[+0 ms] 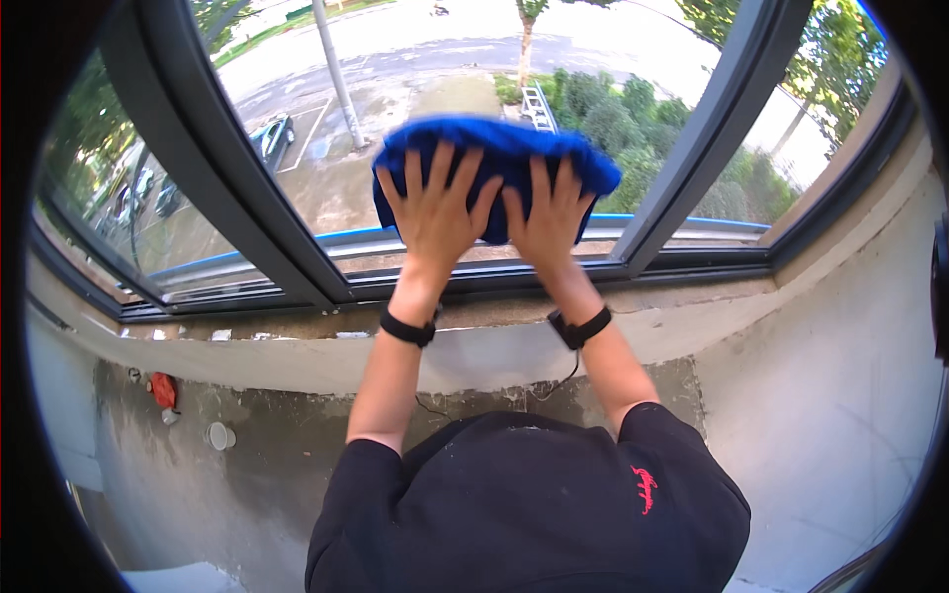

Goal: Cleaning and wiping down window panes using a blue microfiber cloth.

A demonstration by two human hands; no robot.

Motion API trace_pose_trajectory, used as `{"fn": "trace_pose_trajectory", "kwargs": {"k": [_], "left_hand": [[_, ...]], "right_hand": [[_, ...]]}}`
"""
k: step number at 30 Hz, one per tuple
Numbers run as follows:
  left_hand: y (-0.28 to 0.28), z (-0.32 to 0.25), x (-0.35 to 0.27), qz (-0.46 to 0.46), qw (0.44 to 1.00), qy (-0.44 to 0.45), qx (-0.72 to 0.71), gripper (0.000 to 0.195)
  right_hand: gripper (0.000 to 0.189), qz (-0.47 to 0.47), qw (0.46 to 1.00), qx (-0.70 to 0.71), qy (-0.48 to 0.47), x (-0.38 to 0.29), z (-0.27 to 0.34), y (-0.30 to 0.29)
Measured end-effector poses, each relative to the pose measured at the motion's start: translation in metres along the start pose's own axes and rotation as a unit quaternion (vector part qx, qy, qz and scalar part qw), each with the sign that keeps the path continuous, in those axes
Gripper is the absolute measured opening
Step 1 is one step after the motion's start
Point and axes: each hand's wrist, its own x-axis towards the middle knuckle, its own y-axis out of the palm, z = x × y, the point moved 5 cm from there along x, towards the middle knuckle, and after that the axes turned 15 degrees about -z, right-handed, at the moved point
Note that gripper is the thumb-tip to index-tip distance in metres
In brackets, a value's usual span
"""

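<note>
A bright blue cloth (497, 133) is spread out beneath both palms, up against the middle pane of a window (437, 96). My left hand (437, 200) lies flat on the cloth's left half, fingers splayed and pointing up. On the right half, my right hand (549, 207) presses in the same way, its fingers slightly blurred. The two thumbs nearly meet at the cloth's centre. Each wrist wears a black band, the left band (410, 328) and the right band (580, 327), which carries a small box with a thin cable.
Dark metal frame bars stand to the left (230, 148) and right (712, 133). Below runs a rough sill (474, 315) with white flakes. On the floor at left are a white cup (220, 436) and a red bag (163, 390). Outside, a ladder (538, 109) stands near bushes.
</note>
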Motion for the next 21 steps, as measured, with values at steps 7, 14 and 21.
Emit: {"fn": "trace_pose_trajectory", "kwargs": {"k": [7,14,21], "left_hand": [[-0.059,0.008,0.215,-0.245,0.965,0.066,0.057,0.046],[-0.025,0.016,0.165,-0.246,0.966,0.049,0.059,0.054],[0.030,-0.035,-0.049,-0.044,0.999,0.008,0.025,0.048]], "right_hand": [[0.049,-0.169,0.968,0.099,-0.160,0.263,0.074,-0.019],[0.049,-0.204,0.969,0.039,-0.132,0.210,0.047,-0.001],[0.048,-0.049,0.998,-0.019,-0.044,-0.005,-0.032,-0.009]]}}
